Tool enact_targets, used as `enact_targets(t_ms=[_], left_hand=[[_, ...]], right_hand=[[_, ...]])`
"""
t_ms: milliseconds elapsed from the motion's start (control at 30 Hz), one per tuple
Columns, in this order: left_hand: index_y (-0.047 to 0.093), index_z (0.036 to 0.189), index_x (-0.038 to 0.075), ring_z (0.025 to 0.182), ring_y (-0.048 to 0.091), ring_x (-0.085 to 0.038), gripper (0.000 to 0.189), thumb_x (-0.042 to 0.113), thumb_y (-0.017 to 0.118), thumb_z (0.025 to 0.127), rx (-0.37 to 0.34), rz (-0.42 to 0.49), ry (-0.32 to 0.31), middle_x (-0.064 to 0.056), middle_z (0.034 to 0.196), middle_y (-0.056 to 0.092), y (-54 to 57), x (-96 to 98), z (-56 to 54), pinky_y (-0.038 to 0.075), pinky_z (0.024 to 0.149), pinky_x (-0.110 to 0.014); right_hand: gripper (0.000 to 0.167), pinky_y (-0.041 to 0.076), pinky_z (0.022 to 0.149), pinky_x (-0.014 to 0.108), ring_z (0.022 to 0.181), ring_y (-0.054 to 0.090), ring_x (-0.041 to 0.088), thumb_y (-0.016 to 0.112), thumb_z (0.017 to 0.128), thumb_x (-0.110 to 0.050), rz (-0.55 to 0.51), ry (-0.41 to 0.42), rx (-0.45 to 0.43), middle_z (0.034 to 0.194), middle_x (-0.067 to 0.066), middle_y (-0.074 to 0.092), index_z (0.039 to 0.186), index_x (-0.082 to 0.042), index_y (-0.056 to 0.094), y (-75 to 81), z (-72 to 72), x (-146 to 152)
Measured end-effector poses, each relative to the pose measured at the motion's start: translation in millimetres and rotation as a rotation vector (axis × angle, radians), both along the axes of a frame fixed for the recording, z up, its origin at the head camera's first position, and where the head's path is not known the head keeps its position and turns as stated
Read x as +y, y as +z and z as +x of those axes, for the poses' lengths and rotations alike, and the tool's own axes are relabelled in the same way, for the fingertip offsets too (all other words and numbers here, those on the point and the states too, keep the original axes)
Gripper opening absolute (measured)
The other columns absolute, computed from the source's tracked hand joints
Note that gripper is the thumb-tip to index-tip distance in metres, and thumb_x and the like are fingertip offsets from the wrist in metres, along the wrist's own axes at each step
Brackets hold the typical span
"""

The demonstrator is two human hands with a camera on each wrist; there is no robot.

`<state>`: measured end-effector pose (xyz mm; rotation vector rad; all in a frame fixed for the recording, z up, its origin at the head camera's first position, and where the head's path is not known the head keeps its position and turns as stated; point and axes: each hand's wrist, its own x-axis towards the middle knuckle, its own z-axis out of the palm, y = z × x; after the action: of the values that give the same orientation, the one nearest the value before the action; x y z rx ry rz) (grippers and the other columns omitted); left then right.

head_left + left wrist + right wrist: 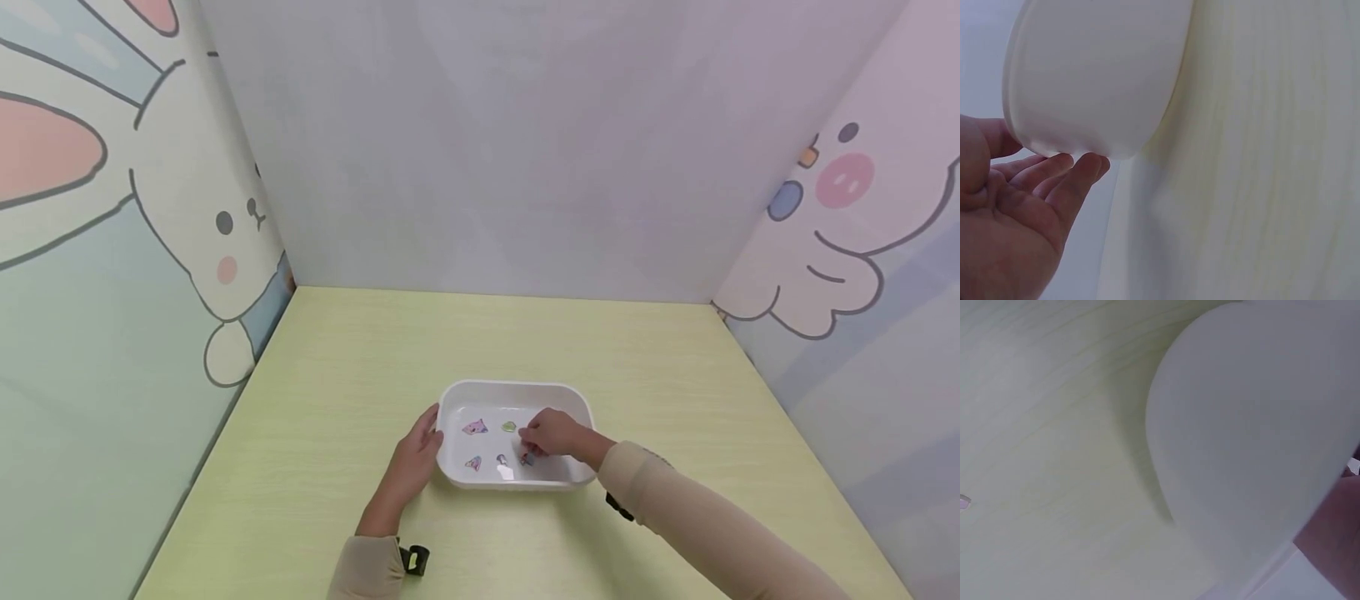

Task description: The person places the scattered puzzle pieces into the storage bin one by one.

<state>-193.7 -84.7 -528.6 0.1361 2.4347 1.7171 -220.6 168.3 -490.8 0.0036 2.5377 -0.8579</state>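
Observation:
A white rectangular tray (516,482) with rounded corners holds several small flat cut-out pieces. My left hand (415,457) holds its left end, the thumb at the rim and fingertips (1088,161) against the outer wall. Inside the tray, my right hand (555,433) reaches down with bent fingers and pinches a small dark multicoloured piece (527,459). Left of that hand lie a green piece (509,427), a pink piece (476,427), a colourful triangular piece (473,463) and a little pale purple piece (502,459). In the right wrist view the tray wall (1241,437) hides most of this hand.
The tray stands on a pale yellow-green wood-grain tabletop (360,358). A plain grey-white wall (480,167) rises behind it. Side panels with a cartoon rabbit (187,217) and another cartoon animal (847,217) flank the table. Dark straps show at both sleeves.

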Motion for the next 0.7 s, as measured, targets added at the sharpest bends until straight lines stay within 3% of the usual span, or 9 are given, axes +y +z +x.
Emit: enact_targets(t_ms=[367, 700], left_hand=[[0.033, 0.151, 0.005, 0.130, 0.044, -0.037, 0.050, 0.015, 0.044, 0.104, 0.002, 0.009, -0.001, -0.014, 0.151, 0.038, 0.2, 0.5, 0.6, 0.034, 0.108, -0.052], [0.033, 0.152, 0.007, 0.130, 0.044, -0.037, 0.050, 0.017, 0.044, 0.104, 0.001, 0.012, -0.003, -0.014, 0.151, 0.038, -2.4, 0.6, -0.1, 0.034, 0.107, -0.052]], right_hand=[[0.029, 0.057, 0.073, 0.032, 0.078, 0.065, 0.019, 0.052, 0.101, -0.013, -0.305, -0.112, -0.077, 0.088, 0.015, 0.069, 0.098, 0.011, 0.069, 21.4, -2.8, 20.0], [0.037, 0.055, 0.087, 0.036, 0.101, 0.064, 0.034, 0.047, 0.103, -0.015, -0.461, -0.101, -0.036, 0.109, 0.026, 0.065, 0.116, 0.018, 0.059, 44.5, 2.4, 50.4]])
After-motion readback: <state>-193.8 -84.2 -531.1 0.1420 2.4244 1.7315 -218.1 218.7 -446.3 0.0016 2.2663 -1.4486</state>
